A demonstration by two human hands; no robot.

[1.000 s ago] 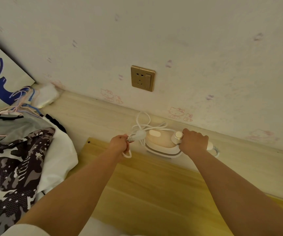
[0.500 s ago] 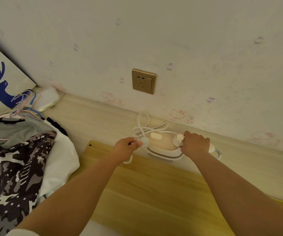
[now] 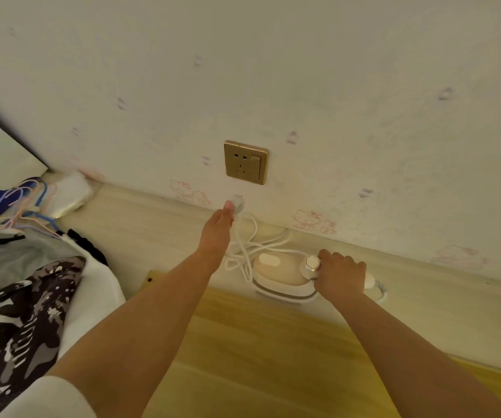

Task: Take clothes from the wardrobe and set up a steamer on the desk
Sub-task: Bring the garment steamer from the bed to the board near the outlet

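Lying at the left, the clothes (image 3: 23, 294) are piled on the desk (image 3: 273, 351). The left hand (image 3: 217, 229) pinches the white plug (image 3: 236, 203) just under the gold socket (image 3: 245, 162). The right hand (image 3: 341, 274) curls round the steamer (image 3: 282, 274), which sits on the desk by the wall.

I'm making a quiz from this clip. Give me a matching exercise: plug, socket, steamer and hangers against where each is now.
1 plug
2 socket
3 steamer
4 hangers

a on the clothes pile at left
b on the wall, nothing plugged in
c pinched in the left hand, just below the socket
d on the desk, right hand on its handle

1-c, 2-b, 3-d, 4-a
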